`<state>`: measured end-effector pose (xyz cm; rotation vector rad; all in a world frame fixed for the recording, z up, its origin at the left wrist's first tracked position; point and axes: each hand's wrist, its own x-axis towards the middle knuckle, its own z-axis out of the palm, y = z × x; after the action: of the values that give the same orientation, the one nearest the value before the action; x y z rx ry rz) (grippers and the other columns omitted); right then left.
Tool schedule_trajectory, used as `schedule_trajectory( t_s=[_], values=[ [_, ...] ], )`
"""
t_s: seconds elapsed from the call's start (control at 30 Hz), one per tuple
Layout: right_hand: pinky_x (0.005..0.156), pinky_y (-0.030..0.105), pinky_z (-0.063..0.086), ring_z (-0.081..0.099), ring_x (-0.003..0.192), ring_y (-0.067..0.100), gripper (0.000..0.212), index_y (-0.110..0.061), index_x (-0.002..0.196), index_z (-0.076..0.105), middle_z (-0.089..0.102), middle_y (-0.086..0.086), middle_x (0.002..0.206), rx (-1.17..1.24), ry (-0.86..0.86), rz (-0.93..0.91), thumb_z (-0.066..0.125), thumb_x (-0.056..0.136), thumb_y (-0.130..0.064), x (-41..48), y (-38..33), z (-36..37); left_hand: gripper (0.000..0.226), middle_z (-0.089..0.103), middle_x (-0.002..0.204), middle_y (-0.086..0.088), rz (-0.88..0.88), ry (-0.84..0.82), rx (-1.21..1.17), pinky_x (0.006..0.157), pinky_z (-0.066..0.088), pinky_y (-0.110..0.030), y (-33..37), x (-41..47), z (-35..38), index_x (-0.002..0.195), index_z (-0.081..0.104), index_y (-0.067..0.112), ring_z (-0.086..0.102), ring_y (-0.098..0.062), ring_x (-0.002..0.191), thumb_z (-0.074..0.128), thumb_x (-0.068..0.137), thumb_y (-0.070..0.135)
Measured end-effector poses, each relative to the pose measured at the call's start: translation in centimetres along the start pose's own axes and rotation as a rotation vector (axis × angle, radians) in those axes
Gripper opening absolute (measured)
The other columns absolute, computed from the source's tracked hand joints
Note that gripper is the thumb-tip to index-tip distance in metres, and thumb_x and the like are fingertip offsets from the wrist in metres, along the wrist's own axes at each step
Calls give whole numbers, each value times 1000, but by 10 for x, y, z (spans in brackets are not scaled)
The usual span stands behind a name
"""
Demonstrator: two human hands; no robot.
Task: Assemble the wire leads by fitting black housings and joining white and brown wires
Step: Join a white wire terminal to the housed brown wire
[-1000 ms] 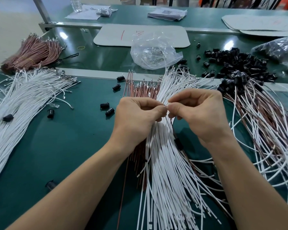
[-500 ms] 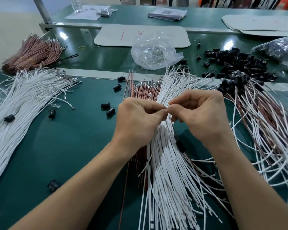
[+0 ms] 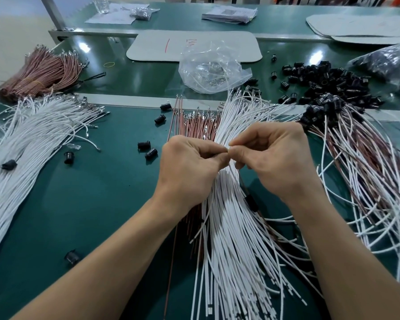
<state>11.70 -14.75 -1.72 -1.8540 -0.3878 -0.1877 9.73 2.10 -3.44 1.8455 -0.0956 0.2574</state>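
Lead pinch over white wires (image 3: pixel 229 239).
We are pinching one thin lead (image 3: pixel 238 180) between left hand (image 3: pixel 189 168) and right hand (image 3: pixel 278 162), fingers curled; its black housing (image 3: pixel 252 202) is hanging at 5 o'clock.

We see a dark green table (image 3: pixel 79 215). The bunch (image 3: pixel 229 239) in the middle is white, and the wires (image 3: pixel 194 125) at its 11 o'clock are brown with silver tips. At 9 o'clock the leads (image 3: pixel 21 146) are white. At 10 o'clock the bundle (image 3: pixel 39 72) is brown. At 2 o'clock the housings (image 3: pixel 328 79) are black. At 12 o'clock we see a clear bag (image 3: pixel 208 68) and a white board (image 3: pixel 153 47) with red marks.
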Motion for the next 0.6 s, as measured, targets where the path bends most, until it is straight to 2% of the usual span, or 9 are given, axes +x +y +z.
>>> schedule_trajectory(
  t_s=[0.17,0.3,0.47,0.6],
  values=[
    [55,29,59,71,55,17,20,-18,74,78,73,0,63,-48,-5,-6,85,77,1,0,-3,-1,14,78,73,13,14,4,25,62,60,-23,-2,0,1,85,83,26,75,-6,67,88,81,14],
    [56,28,60,72,56,14,18,-17,75,79,73,-2,63,-71,22,-5,86,77,-1,-2,-6,2,8,78,75,11,25,16,41,66,65,-36,-4,-1,1,87,84,21,77,-9,69,88,81,16],
    [61,29,61,74,61,12,18,-18,81,81,75,-4,67,-73,33,15,80,81,0,-1,-7,3,14,77,68,10,-66,34,22,63,57,-23,-1,4,3,79,84,23,75,-7,65,84,80,9],
    [63,34,64,75,62,14,23,-21,81,80,76,-3,69,-105,-11,22,79,79,2,0,-5,-1,12,76,69,14,-40,40,104,69,64,-33,0,4,1,81,83,26,75,-4,67,86,79,15]
  ],
)
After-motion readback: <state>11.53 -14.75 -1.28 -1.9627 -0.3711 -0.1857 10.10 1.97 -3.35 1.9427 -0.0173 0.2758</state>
